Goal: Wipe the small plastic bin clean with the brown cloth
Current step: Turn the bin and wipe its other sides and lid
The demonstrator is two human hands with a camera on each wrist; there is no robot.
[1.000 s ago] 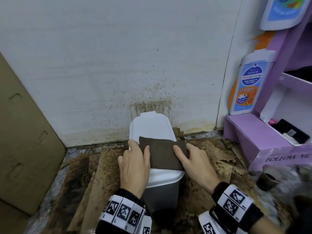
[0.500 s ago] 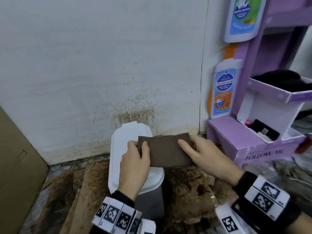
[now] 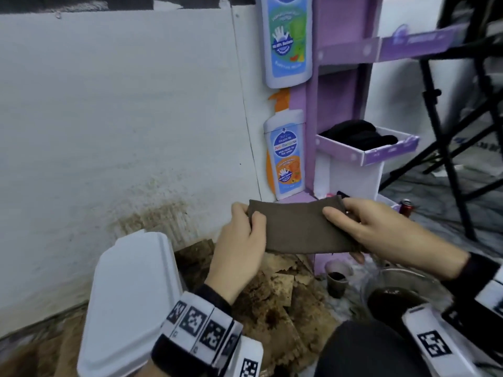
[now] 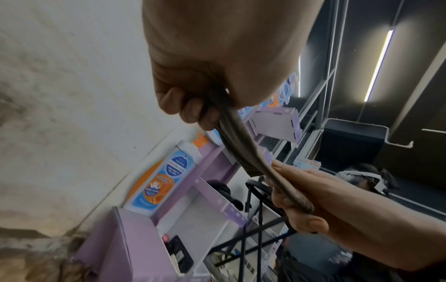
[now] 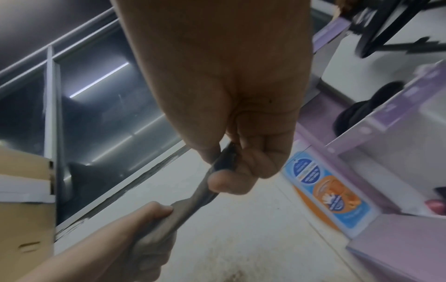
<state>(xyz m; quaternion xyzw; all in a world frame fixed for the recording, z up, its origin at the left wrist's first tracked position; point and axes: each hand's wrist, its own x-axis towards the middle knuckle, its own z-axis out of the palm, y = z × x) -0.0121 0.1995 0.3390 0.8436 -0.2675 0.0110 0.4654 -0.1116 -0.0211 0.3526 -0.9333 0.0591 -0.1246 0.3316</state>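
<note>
A: Cloth status: held in the air at the centre of the head view, stretched flat between both hands, long axis running left to right across the frame.

B: Fingers?

A: The left hand pinches the cloth's left end, thumb on the near face and fingers curled behind. The left wrist view confirms this: the cloth leaves that pinch as a thin edge-on band. The right hand clamps the right end, thumb laid over the near face and fingers folded underneath; the right wrist view shows the same clamp.

B: And the bin?

A: The small plastic bin stands on the stained floor at the lower left of the head view, its white lid facing up. It lies below and to the left of the cloth, apart from it, with no contact.

B: Which hand is nearer?

A: The left hand. Its wrist sits just beside the bin's right edge in the frame; the right hand is well apart, toward the purple shelf unit at the right.

B: What does the next move turn on?

A: In my judgement, on bringing the cloth down and leftward until its flat face meets the lid. The lid's long axis runs away from the person, across the cloth's long axis. Wiping is not in progress at this moment.
</note>
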